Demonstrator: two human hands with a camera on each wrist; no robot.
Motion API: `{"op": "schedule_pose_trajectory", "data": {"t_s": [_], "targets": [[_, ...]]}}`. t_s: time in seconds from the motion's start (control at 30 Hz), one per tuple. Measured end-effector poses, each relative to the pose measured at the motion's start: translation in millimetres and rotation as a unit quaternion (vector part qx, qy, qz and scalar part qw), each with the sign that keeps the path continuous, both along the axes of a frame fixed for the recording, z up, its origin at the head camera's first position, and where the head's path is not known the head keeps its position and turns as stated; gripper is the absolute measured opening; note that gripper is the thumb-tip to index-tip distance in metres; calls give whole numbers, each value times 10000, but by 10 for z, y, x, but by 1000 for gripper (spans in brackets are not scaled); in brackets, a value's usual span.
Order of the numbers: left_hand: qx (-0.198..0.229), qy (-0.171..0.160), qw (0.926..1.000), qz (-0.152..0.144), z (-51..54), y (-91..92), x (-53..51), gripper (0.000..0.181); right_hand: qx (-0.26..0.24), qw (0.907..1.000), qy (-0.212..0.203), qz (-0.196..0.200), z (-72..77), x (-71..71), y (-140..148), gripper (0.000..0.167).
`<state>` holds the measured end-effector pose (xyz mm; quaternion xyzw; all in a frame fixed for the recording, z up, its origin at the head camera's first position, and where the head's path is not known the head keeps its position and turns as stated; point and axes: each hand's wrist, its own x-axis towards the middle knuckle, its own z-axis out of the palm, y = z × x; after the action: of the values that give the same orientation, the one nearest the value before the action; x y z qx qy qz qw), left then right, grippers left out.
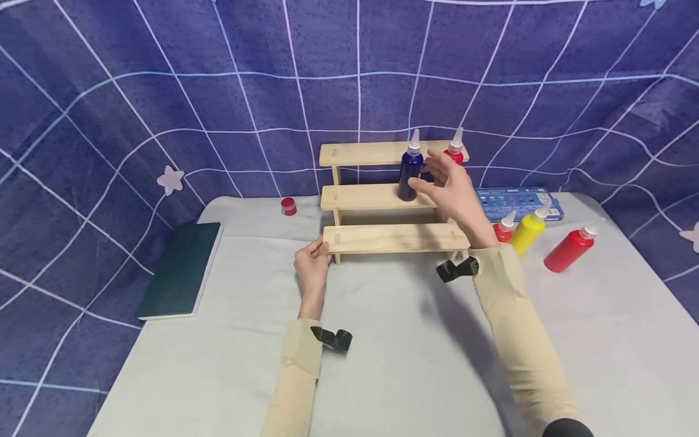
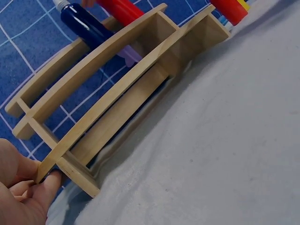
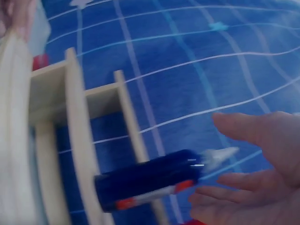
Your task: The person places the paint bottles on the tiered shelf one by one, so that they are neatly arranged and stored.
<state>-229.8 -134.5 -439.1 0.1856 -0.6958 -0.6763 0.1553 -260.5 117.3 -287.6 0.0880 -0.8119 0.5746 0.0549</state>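
A three-tier wooden rack [image 1: 382, 238] stands at the back of the table. My left hand [image 1: 312, 267] pinches the left end of its lowest tier; in the left wrist view the fingers [image 2: 44, 187] and thumb hold that board end. On the middle tier a dark blue bottle [image 1: 409, 176] with a white nozzle stands upright. Beside it, my right hand [image 1: 453, 188] has its fingers spread; the right wrist view shows a gap between that hand [image 3: 262, 173] and the blue bottle [image 3: 150, 180]. A red bottle [image 1: 454, 153] stands on the top tier, partly hidden behind the right hand.
Right of the rack are a small red bottle [image 1: 503, 228], a yellow bottle [image 1: 528, 232], a larger red bottle [image 1: 569, 250] and a flat blue box [image 1: 516, 203]. A small red jar [image 1: 288, 206] and a dark green book [image 1: 181, 270] lie to the left. A patterned curtain [image 1: 262, 103] hangs behind.
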Motion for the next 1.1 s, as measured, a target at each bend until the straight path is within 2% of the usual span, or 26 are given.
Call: {"op": "schedule_pose_trajectory", "data": {"t_s": [0.13, 0.2, 0.43, 0.67, 0.87, 0.97, 1.1], "targets": [[49, 114, 9999, 32, -2, -26, 6, 26, -316, 9991, 279, 94, 98, 223, 138, 68], [101, 126, 9999, 30, -1, -31, 1, 27, -537, 9978, 392, -1, 105, 322, 247, 66], [122, 65, 9999, -26, 15, -11, -4, 27, -1476, 9858, 554, -571, -32, 603, 766, 63], [174, -38, 9998, -84, -18, 8, 0, 28, -1795, 9729, 783, -1229, -92, 756, 1123, 57], [302, 52, 9995, -77, -42, -8, -1, 28, -2508, 9504, 957, -1569, -120, 784, 1357, 54], [278, 128, 9995, -81, -32, -9, -6, 28, -2365, 9473, 875, -1977, -165, 784, 1523, 58], [247, 138, 9995, -155, -14, 10, -5, 29, -1698, 9472, 510, -2670, -280, 812, 1780, 66]]}}
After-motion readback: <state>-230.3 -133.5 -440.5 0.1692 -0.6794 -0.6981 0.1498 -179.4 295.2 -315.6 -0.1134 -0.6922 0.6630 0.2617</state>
